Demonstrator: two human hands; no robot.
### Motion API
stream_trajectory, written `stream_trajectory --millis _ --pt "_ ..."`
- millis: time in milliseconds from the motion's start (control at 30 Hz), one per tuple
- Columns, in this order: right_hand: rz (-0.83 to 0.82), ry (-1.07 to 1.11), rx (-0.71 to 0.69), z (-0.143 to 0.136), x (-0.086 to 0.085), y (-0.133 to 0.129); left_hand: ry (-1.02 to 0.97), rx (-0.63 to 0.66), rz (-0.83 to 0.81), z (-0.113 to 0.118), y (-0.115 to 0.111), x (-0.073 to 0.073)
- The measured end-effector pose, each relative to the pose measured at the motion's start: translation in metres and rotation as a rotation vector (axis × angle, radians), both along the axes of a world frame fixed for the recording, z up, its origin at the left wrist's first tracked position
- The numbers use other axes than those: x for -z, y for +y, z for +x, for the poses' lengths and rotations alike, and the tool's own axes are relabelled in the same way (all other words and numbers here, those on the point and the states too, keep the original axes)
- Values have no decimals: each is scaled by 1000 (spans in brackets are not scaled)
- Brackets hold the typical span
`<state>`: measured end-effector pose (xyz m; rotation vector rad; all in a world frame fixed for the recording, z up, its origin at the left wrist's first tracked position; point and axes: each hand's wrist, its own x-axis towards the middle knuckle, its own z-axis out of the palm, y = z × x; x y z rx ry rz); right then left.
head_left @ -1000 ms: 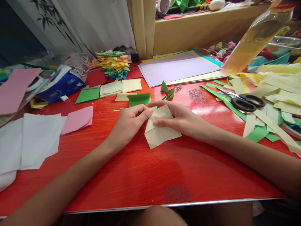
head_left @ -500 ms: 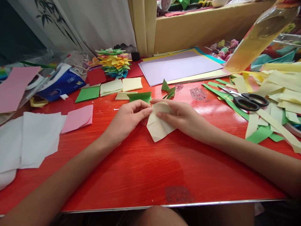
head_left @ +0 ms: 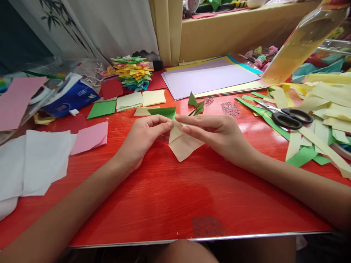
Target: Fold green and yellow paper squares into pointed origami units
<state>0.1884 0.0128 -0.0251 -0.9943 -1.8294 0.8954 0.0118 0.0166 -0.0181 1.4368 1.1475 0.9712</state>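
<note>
Between my two hands, a little above the red table point(head_left: 164, 204), is a creased sheet of pale yellow paper point(head_left: 184, 144), its lower corner pointing toward me. My left hand point(head_left: 149, 137) pinches its upper left edge between thumb and fingers. From the right, my right hand point(head_left: 216, 133) grips the upper part, thumb in front and fingers along the top, hiding part of the sheet. Just behind my hands lie a green paper piece point(head_left: 163, 111) and a folded green paper shape point(head_left: 195, 104).
Scissors point(head_left: 292, 118) and paper strips point(head_left: 326, 120) lie at right, near a tilted bottle of yellowish liquid point(head_left: 296, 47). Large lilac sheets point(head_left: 211, 76) lie at the back. Paper squares point(head_left: 102, 109), a blue packet point(head_left: 70, 100) and white sheets point(head_left: 46, 160) are at left.
My right thumb has moved up toward the sheet's upper edge, and the right fingers lie straighter across it. The paper has shifted slightly left, with its upper part more covered.
</note>
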Motion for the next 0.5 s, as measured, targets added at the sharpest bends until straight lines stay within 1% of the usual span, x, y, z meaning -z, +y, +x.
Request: stream_trajectory --millis 67,167,333,400,500 --pt "-80 43 4 -1 -3 -1 6 -14 -7 1 0 -1" --pt "-250 164 -17 -1 -5 -1 21 -10 -15 1 0 -1" --pt "-563 349 -130 0 -3 2 41 1 -9 -1 1 1" --pt "-636 404 -173 0 -3 3 50 1 -5 -1 2 1" --pt "-672 463 -206 0 -4 4 60 0 0 -1 2 1"
